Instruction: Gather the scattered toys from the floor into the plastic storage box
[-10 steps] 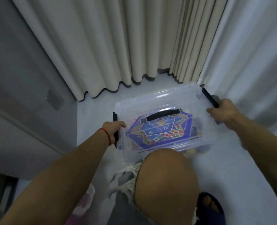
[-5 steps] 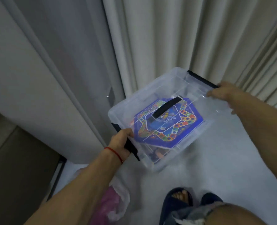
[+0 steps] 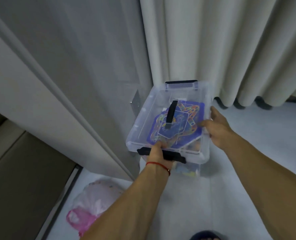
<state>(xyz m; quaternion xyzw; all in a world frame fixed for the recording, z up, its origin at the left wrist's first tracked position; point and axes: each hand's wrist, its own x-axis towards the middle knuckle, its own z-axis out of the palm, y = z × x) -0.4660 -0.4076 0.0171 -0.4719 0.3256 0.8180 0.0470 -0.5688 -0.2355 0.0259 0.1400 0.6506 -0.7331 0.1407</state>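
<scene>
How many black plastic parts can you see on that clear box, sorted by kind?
On the storage box, held by the left hand and right hand:
End latches: 2, the far latch and the near latch
Carry handle on the lid: 1
Total: 3

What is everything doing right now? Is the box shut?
plastic storage box: lid on, held up off the floor, tilted
board game: inside the box
left hand: grips the near black latch
right hand: holds the box's side
pink bag: lying on the floor
curtains: hanging drawn
</scene>
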